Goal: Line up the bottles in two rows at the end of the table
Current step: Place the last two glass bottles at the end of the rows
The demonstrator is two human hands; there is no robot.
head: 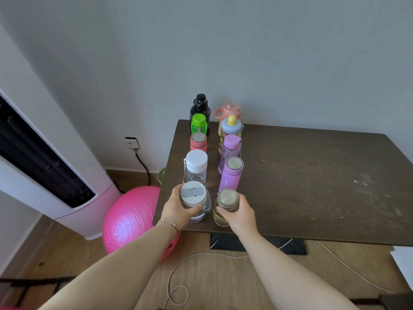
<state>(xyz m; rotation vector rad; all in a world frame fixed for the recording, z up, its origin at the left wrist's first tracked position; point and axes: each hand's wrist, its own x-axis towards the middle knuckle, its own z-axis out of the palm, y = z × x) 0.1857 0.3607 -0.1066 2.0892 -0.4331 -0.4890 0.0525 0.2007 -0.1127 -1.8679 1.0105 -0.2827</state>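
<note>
Grey wall backs the dark wooden table (pixel 301 175), where ten bottles stand upright in two rows along its left end. At the near edge, your left hand (pixel 176 209) wraps the clear bottle with the grey flip lid (pixel 194 195), while your right hand (pixel 241 214) grips the yellowish jar-like bottle with a brushed metal cap (pixel 226 201) just beside it.

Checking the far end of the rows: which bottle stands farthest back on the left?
The black bottle, tallest and darkest in the left row, standing right behind the green-capped bottle at the table's back edge.
</note>
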